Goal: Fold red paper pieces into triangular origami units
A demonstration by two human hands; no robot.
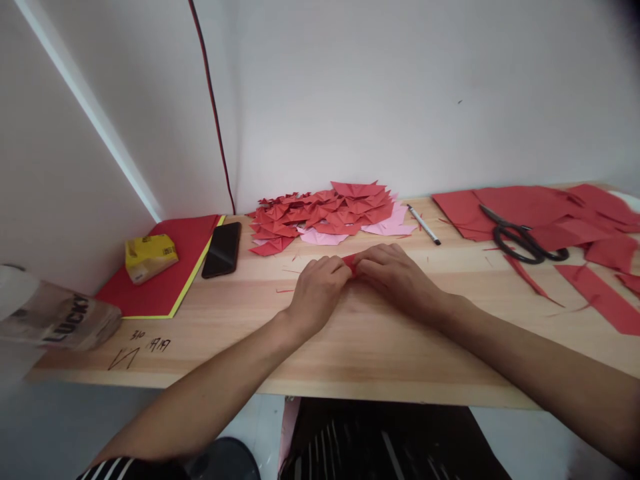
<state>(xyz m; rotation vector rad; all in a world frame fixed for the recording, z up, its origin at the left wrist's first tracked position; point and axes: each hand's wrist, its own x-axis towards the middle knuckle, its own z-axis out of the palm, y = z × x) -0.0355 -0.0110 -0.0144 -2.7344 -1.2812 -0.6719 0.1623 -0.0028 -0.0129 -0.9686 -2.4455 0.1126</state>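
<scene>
A small piece of red paper (349,261) is pinched between my two hands, just above the middle of the wooden table. My left hand (321,287) has its fingers closed on the paper's left side. On its right side my right hand (393,277) grips it, fingers curled over and hiding most of it. Right behind my hands lies a heap of folded red paper pieces (325,213), with some pink paper pieces (395,220) among them. How the held paper is folded cannot be seen.
To the right, black-handled scissors (520,241) lie on red paper sheets (460,207), near red offcuts (605,297). A marker (423,225) lies beside the heap. At left are a phone (222,250), a red sheet (155,293) with a yellow packet (150,257), and a "LUCKY" container (65,320).
</scene>
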